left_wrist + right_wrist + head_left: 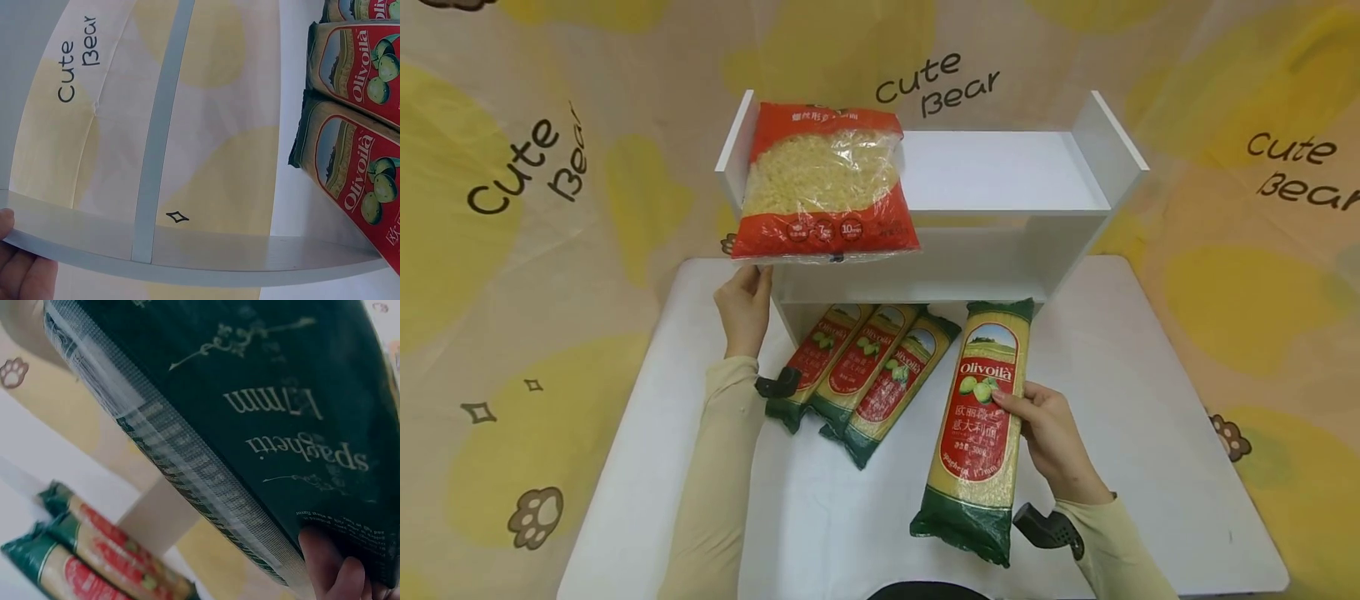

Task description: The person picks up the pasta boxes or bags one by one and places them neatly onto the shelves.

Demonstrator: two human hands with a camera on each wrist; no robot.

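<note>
My right hand [1052,433] grips a packet of spaghetti [977,433] by its right edge, thumb on the printed front. In the right wrist view the packet's dark green back [269,419] fills much of the picture, with fingertips [322,562] against it. My left hand [745,312] holds the left side panel of a white shelf unit [1000,171]; thumb and fingers [28,275] lie on either side of the panel edge in the left wrist view. Three more spaghetti packets [868,350] lean side by side at the unit's lower left.
A red bag of short pasta [827,183] lies on the left of the top shelf, overhanging its front edge. The unit stands on a white table [1150,467] with rounded corners. Behind hangs a yellow patterned cloth [1045,50].
</note>
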